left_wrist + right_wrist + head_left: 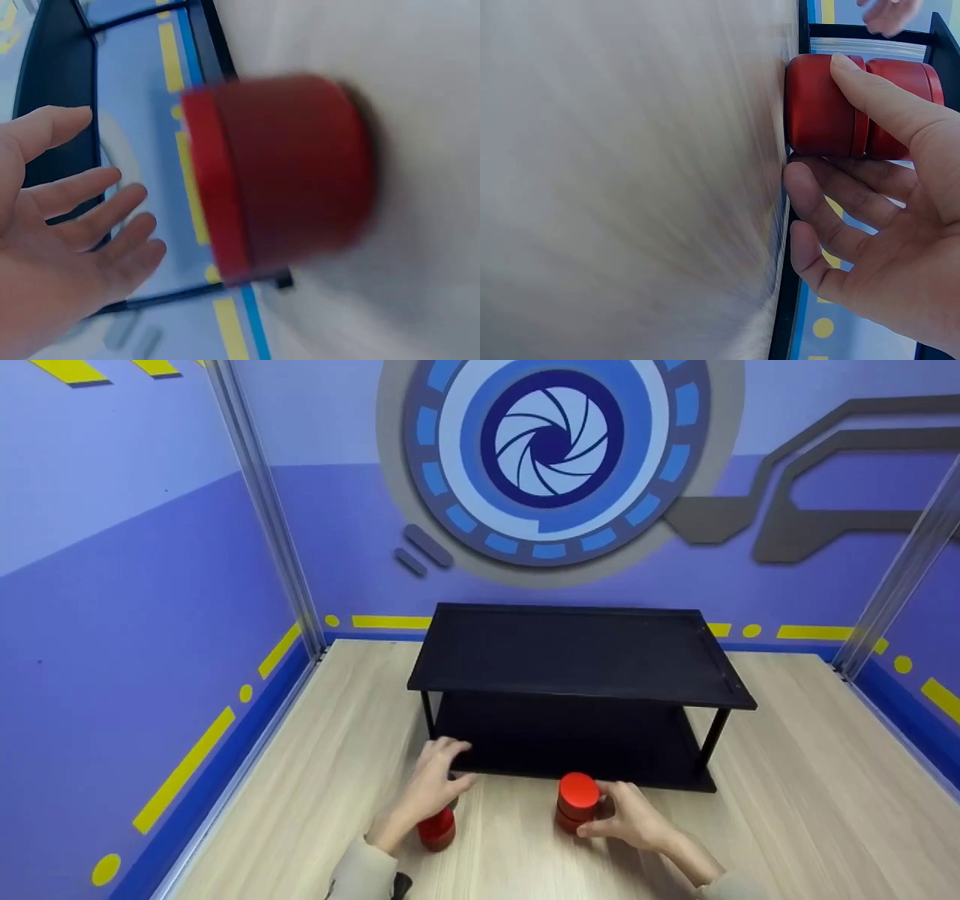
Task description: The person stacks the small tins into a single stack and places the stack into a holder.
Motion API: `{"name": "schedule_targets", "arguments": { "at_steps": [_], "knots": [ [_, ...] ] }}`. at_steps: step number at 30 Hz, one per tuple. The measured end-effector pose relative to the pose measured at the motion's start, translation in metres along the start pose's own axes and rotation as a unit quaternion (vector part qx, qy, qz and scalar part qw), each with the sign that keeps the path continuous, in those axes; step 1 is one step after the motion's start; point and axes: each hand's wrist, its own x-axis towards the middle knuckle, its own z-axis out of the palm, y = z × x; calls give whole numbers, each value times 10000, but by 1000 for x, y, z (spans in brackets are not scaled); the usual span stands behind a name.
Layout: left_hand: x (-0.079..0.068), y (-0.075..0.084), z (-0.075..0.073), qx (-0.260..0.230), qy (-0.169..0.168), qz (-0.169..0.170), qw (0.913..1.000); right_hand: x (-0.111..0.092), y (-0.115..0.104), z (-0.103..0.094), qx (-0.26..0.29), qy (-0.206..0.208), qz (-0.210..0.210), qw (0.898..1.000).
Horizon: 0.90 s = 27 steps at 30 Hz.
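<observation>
Two red lidded canisters [825, 109] stand stacked in front of the black shelf, one upon the other. My right hand [630, 817] holds the lower one from the right, thumb [881, 94] on its near side and fingers curled behind. In the head view the red top [580, 790] of the upper canister faces up. My left hand [431, 784] is over another red canister [436, 832] standing on the table to the left. The left wrist view shows this hand [67, 217] with relaxed, spread fingers, apart from the single canister [292, 172]; nothing is held there.
A black two-level shelf [577, 652] stands behind the canisters, its lower board close to the hands. The pale wood table [795, 810] extends to both sides. Blue printed panels [150, 660] wall off the left, back and right.
</observation>
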Motion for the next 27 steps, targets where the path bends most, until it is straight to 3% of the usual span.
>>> {"name": "schedule_targets", "arguments": {
  "at_steps": [6, 9, 21, 27],
  "knots": [
    [-11, -10, -2, 23, -363, -988, 9944, -1, 0, 0, -67, 15, 66, 10000],
    [-14, -11, -1, 74, -522, -1329, 9897, -1, 0, 1, -39, 26, 46, 10000],
    [-13, -9, 5, 317, -560, -2250, 9722, 0, -2, -1, -14, 11, 48, 10000],
    [-10, -9, 8, 479, -567, -2507, 9652, -1, -3, -1, -1, 30, 83, 10000]
  ]
}}
